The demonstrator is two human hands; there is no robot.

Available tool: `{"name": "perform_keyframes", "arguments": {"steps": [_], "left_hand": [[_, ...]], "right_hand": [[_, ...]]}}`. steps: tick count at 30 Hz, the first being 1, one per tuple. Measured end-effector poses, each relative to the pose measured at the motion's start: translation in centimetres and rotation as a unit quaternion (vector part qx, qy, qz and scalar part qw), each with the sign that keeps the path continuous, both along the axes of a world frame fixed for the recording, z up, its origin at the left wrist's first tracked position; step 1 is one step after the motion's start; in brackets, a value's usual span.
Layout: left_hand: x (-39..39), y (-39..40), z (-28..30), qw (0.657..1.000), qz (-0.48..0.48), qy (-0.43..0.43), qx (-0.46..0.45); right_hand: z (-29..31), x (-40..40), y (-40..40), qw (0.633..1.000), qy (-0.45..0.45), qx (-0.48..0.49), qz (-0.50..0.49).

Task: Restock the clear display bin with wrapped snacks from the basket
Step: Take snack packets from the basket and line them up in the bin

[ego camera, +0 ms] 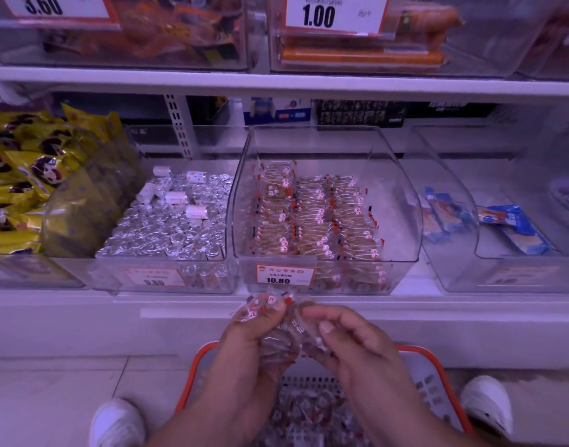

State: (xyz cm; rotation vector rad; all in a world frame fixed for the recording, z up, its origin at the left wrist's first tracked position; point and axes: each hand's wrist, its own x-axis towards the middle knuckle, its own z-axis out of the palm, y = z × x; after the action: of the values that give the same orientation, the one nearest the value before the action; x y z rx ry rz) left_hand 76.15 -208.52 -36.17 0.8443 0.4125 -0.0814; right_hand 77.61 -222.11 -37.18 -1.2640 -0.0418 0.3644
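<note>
The task looks to be in the middle. The clear plastic display bin with the curved side walls, in the centre of the frame, already holds several neat rows of small snacks in transparent wrappers with red and white marks, but it is not full: bare floor shows along its right side and at the back, and the walls rise well above the rows. The orange-rimmed plastic basket with a perforated white wall, at the bottom centre, has many more of the same snacks in it, so I judge much restocking is left.

Both hands are together in the lower centre, just under the bin's orange-and-white price label reading 10.80. The left hand and the right hand have the fingers curled round one shared bunch of wrapped snacks, held above the basket and not yet in the bin.

The snacks are flat brownish pieces; the wrappers look thin, shiny and crinkled.
</note>
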Motion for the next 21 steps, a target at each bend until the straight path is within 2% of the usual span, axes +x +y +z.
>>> {"name": "perform_keyframes", "arguments": {"steps": [4,8,10,11,13,15,16,19,21], "left_hand": [[-0.1,-0.3,-0.3,0.999,0.021,0.012,0.041],[0.2,0.7,-0.3,0.993,0.043,0.027,0.109],[0.5,1.2,-0.2,0.990,0.041,0.025,0.133],[0.6,1.4,-0.1,0.988,0.042,0.023,0.144],[0.7,1.6,-0.1,0.987,0.033,0.022,0.157],[0.6,1.3,0.1,0.987,0.001,0.013,0.158],[0.4,1.0,0.3,0.988,-0.019,0.005,0.153],[-0.3,-0.3,0.4,0.993,-0.046,-0.012,0.108],[-0.6,-0.9,0.4,0.996,-0.053,-0.016,0.075]], "right_hand": [[0.2,0.6,0.0,0.994,0.062,-0.017,-0.084],[1.5,2.7,-2.1,0.988,-0.042,-0.132,-0.074],[2.4,3.4,-3.1,0.977,-0.086,-0.191,-0.035],[2.8,3.7,-3.7,0.978,-0.085,-0.191,-0.003],[3.7,3.7,-4.6,0.984,-0.036,-0.136,0.109],[4.0,3.6,-4.9,0.974,0.006,-0.111,0.195],[3.7,3.5,-4.8,0.974,0.014,-0.120,0.192],[2.8,3.2,-3.8,0.987,0.011,-0.137,0.085],[2.3,2.6,-3.1,0.990,0.016,-0.118,0.071]]}}
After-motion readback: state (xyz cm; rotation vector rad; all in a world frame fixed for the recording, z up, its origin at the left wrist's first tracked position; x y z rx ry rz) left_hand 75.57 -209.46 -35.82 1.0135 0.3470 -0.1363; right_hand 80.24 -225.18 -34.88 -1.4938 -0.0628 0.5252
